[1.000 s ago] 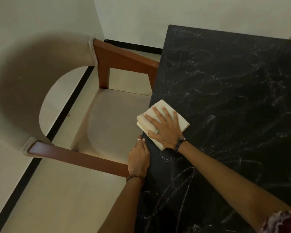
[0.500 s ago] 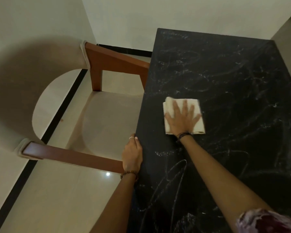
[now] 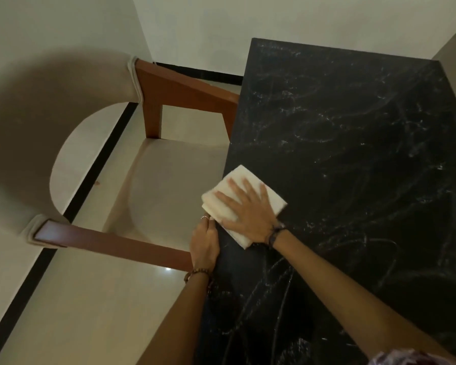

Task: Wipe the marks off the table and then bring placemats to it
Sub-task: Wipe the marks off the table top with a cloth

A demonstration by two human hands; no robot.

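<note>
A black marble-look table (image 3: 353, 143) fills the right half of the view, streaked with white chalky marks, with long looping lines near its front. A folded cream cloth (image 3: 238, 177) lies at the table's left edge, partly overhanging it. My right hand (image 3: 245, 210) presses flat on the cloth with fingers spread. My left hand (image 3: 204, 243) grips the table's left edge just below the cloth, fingers curled over the rim. No placemats are in view.
A chair with a beige curved back (image 3: 24, 143), brown wooden arms (image 3: 111, 241) and a pale seat (image 3: 169, 185) stands pushed against the table's left side. White walls close in behind and to the left, with a black skirting line along the tiled floor (image 3: 77, 312).
My right hand has slid the cloth from further in on the table back left to the table's edge. My left hand has stayed on the rim.
</note>
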